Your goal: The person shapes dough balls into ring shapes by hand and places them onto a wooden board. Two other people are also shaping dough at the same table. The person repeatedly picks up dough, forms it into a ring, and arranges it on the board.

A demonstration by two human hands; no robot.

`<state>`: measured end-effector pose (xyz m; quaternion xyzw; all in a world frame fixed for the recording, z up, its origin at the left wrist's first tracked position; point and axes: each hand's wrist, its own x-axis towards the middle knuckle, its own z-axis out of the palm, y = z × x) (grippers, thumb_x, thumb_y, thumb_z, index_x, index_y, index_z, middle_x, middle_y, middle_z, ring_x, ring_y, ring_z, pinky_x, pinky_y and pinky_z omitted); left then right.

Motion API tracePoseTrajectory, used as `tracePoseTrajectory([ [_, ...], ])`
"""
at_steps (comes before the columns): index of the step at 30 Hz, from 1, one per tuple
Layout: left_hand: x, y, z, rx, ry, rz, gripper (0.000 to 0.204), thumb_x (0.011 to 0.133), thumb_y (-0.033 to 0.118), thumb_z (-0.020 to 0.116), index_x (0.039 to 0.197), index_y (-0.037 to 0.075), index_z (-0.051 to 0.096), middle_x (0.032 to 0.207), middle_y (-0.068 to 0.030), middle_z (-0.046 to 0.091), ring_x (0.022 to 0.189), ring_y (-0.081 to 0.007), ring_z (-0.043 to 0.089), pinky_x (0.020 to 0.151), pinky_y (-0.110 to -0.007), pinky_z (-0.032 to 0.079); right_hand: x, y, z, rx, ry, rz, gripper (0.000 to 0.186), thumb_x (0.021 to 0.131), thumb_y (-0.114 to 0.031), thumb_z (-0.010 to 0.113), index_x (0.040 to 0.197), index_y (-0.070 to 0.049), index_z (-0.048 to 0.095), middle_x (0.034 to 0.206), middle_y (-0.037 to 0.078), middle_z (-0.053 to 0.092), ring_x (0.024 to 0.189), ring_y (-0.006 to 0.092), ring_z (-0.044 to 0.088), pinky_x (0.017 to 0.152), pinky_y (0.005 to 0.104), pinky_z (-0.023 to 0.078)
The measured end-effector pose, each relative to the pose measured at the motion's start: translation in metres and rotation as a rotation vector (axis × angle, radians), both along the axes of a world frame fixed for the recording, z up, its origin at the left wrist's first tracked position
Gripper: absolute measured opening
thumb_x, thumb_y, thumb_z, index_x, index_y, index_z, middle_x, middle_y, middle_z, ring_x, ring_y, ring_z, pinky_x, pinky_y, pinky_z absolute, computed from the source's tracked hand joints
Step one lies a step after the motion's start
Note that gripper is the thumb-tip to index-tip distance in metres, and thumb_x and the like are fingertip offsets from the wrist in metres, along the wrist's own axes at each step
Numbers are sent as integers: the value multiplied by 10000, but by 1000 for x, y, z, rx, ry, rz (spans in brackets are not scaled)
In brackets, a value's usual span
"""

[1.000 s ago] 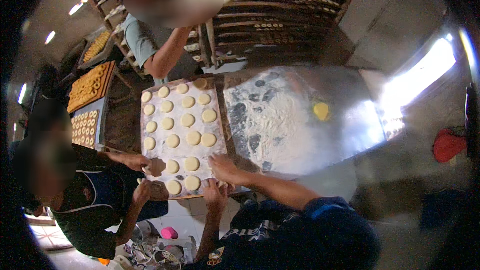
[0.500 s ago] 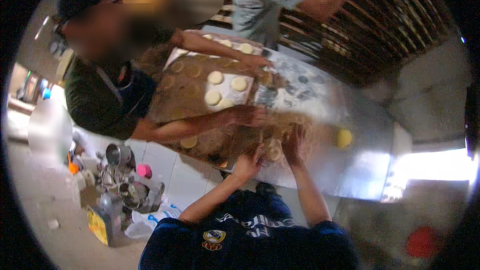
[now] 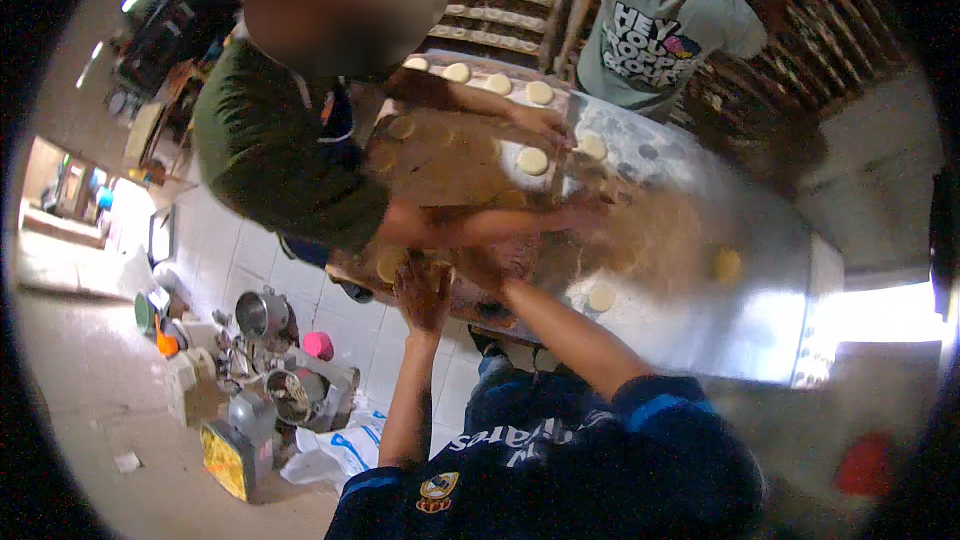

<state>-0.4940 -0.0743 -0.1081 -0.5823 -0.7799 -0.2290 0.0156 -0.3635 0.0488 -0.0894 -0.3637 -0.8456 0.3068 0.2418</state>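
My left hand (image 3: 424, 296) is over the near left edge of a brown tray (image 3: 450, 168), its fingers stretched out and apart next to a flat dough round (image 3: 388, 266). Blurred, my right hand (image 3: 480, 268) reaches over the tray just right of it, close under a co-worker's forearm (image 3: 490, 230); its fingers cannot be made out. More pale dough rounds (image 3: 531, 161) lie on the floury part beyond, where the co-worker's other hand (image 3: 545, 127) is. One dough round (image 3: 601, 298) sits on the metal table (image 3: 690, 325) to the right of my forearm.
A yellow dough piece (image 3: 727, 264) rests farther right on the table. Another person (image 3: 655, 50) stands across it, by racks of trays (image 3: 490, 15). Metal pots (image 3: 263, 315), a yellow-sided container (image 3: 226, 462) and a plastic bag (image 3: 335, 455) are on the floor at left.
Both my hands have moved left, from the floury table to the near left part of the tray. The co-worker's near arm has reached farther right. My view has shifted.
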Motion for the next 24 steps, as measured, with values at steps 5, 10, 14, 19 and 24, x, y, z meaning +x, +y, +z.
tracePoseTrajectory([
  [5, -16, 8, -2, 25, -414, -218, 633, 939, 287, 767, 1419, -18, 489, 1215, -246, 664, 1095, -437, 644, 946, -543, 507, -11, 4, 6, -35, -5, 3, 453, 956, -223, 656, 1340, -17, 534, 1239, 248, 627, 1182, 445, 591, 937, 486, 489],
  [10, -22, 2, 5, -138, -517, -312, 476, 934, 230, 759, 1301, 8, 552, 1115, -226, 693, 955, -430, 668, 834, -528, 540, 3, -4, 24, -40, 69, -47, 379, 969, -212, 633, 1289, -28, 547, 1163, 250, 654, 1112, 463, 629, 857, 518, 511],
  [14, 45, 6, 33, -107, -509, -431, 392, 949, 123, 728, 1282, 4, 558, 1125, -222, 708, 1000, -408, 686, 868, -510, 548, 60, 2, 43, 39, 267, -319, 320, 980, -203, 614, 1248, -38, 558, 1102, 252, 677, 1057, 477, 659, 793, 544, 528],
  [19, 185, 39, 65, -297, -850, -546, 443, 967, 198, 722, 1336, -1, 577, 1217, -238, 698, 1131, -358, 692, 948, -461, 548, 202, 32, 69, -60, 165, -719, 228, 933, -168, 639, 1130, -72, 575, 904, 188, 684, 823, 400, 689, 745, 505, 548],
  [24, 239, 55, 65, -212, -657, -649, 443, 933, 210, 734, 1301, -5, 615, 1226, -255, 677, 1144, -431, 650, 979, -478, 517, 271, 35, 86, 107, -481, -687, 329, 880, -83, 682, 1199, -53, 606, 1061, 201, 677, 982, 411, 661, 863, 517, 528],
])
